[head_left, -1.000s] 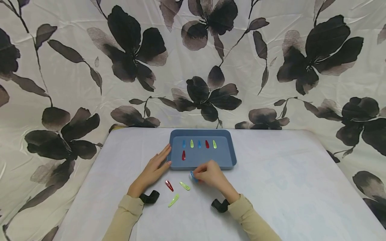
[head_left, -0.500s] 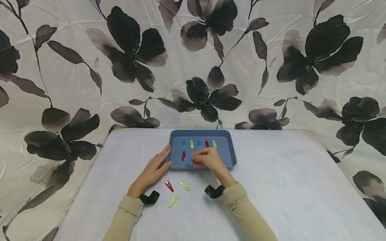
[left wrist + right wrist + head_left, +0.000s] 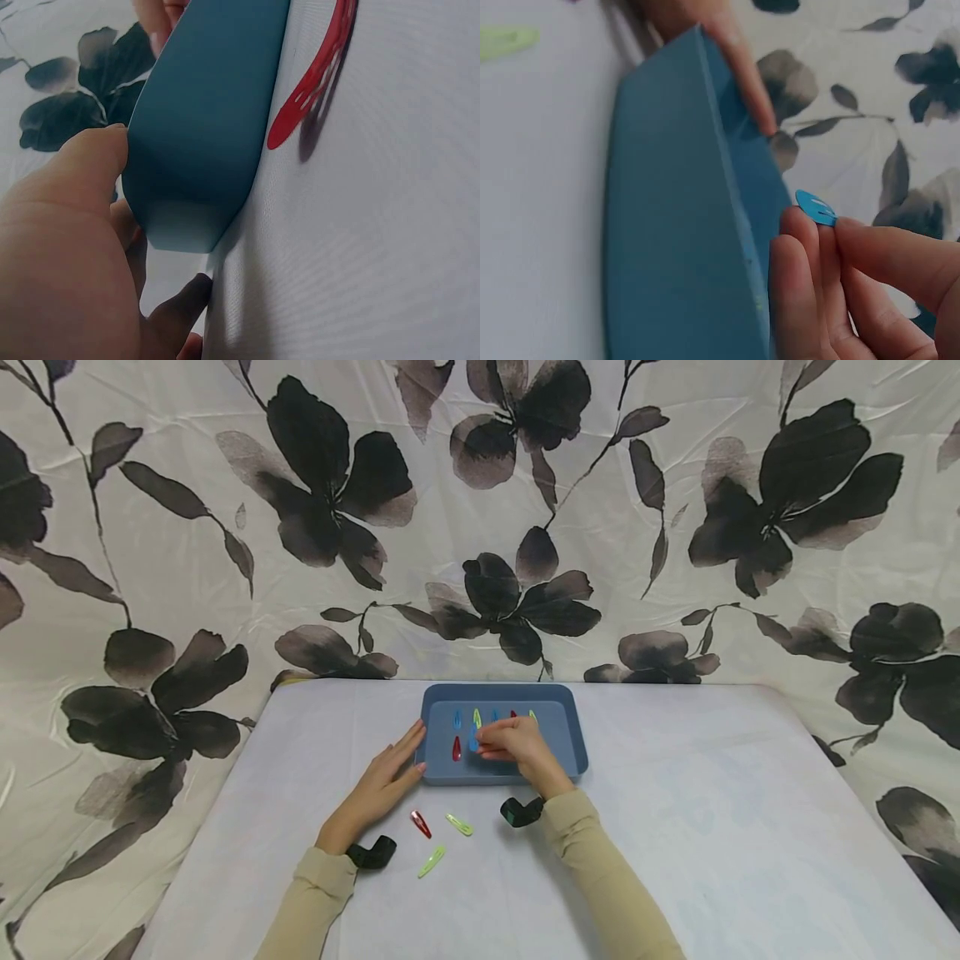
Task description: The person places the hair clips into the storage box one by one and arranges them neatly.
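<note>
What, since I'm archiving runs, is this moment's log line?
left hand: touching tray; right hand: pinching blue clip over tray; table: three clips

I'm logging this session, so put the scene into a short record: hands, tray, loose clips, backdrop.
Right hand: pinches a blue snap hair clip over the tray
Left hand: rests against the tray's left end
Tray: blue-grey, rectangular
Far row, left to right: blue clip, lime clip, second blue clip, red clip, second lime clip; last three partly hidden by the right hand
Near row: one red clip
Loose on white tablecloth: one red clip, two lime clips
Backdrop: floral cloth
</note>
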Tool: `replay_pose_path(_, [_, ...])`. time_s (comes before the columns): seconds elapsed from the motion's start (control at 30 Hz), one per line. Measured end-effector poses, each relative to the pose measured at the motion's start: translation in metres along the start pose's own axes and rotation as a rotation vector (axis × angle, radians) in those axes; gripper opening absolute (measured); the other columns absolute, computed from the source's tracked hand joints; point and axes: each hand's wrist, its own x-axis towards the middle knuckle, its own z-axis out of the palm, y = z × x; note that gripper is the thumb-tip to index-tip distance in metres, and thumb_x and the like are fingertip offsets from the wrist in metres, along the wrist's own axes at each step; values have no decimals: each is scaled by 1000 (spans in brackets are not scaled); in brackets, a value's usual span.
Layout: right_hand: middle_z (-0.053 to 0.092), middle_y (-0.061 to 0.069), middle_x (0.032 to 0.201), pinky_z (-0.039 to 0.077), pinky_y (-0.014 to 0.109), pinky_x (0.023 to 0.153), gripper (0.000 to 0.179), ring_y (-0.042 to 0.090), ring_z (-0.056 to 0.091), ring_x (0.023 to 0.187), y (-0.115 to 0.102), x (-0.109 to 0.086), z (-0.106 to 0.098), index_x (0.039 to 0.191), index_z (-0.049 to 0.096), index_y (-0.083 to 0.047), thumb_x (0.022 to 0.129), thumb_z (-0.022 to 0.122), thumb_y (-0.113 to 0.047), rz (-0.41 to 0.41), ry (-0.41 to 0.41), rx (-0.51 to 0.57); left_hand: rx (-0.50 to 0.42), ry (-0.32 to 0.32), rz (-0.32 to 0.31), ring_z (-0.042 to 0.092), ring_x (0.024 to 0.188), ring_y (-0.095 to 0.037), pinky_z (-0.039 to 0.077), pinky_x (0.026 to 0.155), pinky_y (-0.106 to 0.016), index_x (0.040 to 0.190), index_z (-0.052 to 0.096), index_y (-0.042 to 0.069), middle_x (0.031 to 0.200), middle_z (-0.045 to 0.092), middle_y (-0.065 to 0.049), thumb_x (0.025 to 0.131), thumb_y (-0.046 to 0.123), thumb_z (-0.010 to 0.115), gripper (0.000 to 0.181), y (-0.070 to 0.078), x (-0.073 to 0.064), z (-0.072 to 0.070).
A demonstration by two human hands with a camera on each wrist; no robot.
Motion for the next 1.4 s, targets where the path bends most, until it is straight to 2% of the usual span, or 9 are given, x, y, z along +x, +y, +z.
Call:
replay_pose_path(0.17, [73, 17, 80, 59, 27, 60, 16, 14, 69, 61, 5, 6, 0, 100, 72, 13, 87, 70, 3, 14, 31, -45, 6, -2, -1, 21, 149, -31, 10, 117, -62, 157, 29, 10, 165, 17, 2, 104, 32, 52, 62, -1, 1, 0])
replay_pose_path(0.37, [71, 13, 70, 58, 26, 56, 11, 14, 68, 57, 16, 12, 2, 92, 73, 12, 85, 69, 5, -2, 67, -137, 2, -4, -1, 21, 149, -30, 10, 117, -61, 157, 28, 10, 165, 16, 3, 104, 32, 52, 62, -1, 1, 0])
replay_pose_path(0.63, [69, 13, 64, 58, 28, 53, 7, 15, 67, 54, 17, 13, 8, 82, 73, 11, 78, 70, 7, -46, 134, -214, 5, -2, 7, 21, 149, -30, 11, 117, -62, 157, 29, 9, 165, 17, 1, 104, 31, 52, 62, 2, 2, -2])
replay_pose_path(0.8, [68, 14, 61, 58, 29, 51, 6, 16, 66, 50, 13, 16, 13, 71, 72, 8, 76, 72, 6, -38, 193, -296, -3, -2, 1, 21, 149, -28, 11, 117, -61, 157, 29, 9, 165, 18, 1, 104, 31, 52, 62, 3, 2, -3])
replay_pose_path(1.0, [67, 13, 58, 58, 29, 50, 3, 17, 65, 47, 9, 19, 16, 74, 74, 9, 76, 72, 6, -8, 222, -359, 5, -3, 5, 21, 149, -29, 11, 117, -62, 157, 29, 10, 165, 17, 1, 104, 31, 51, 61, 0, 3, -1])
replay_pose_path(1.17, [67, 12, 57, 58, 30, 50, 5, 20, 67, 49, 8, 19, 16, 73, 74, 8, 76, 72, 5, -27, 230, -411, -3, 4, 7, 22, 149, -29, 11, 117, -62, 157, 29, 10, 165, 18, 1, 104, 32, 52, 61, -1, 3, 0])
replay_pose_path(1.4, [68, 13, 58, 58, 30, 50, 5, 23, 69, 52, 9, 21, 15, 72, 74, 7, 76, 72, 5, -43, 240, -418, 6, -10, -16, 20, 150, -29, 10, 118, -60, 158, 28, 11, 165, 16, 4, 104, 34, 50, 62, -4, 2, 1])
